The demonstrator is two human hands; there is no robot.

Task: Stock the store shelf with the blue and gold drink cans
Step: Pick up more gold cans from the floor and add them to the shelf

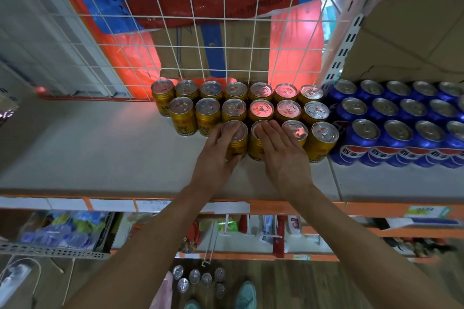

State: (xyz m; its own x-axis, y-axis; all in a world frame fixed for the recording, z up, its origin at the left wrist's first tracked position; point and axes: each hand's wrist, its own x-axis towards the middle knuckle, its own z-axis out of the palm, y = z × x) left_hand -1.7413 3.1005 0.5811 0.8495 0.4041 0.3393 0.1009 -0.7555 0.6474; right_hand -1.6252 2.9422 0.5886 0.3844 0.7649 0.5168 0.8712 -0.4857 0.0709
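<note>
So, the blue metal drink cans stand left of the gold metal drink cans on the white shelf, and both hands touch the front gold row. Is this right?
No. In the head view the blue metal drink cans stand right of the gold metal drink cans, not left. The left hand and right hand do touch the front gold row on the white shelf.

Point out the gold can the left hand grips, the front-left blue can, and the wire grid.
gold can (238,130): head view, on its lid.
front-left blue can (366,128): head view, on its lid.
wire grid (225,45): head view, on a wire crossing near its middle.
</note>
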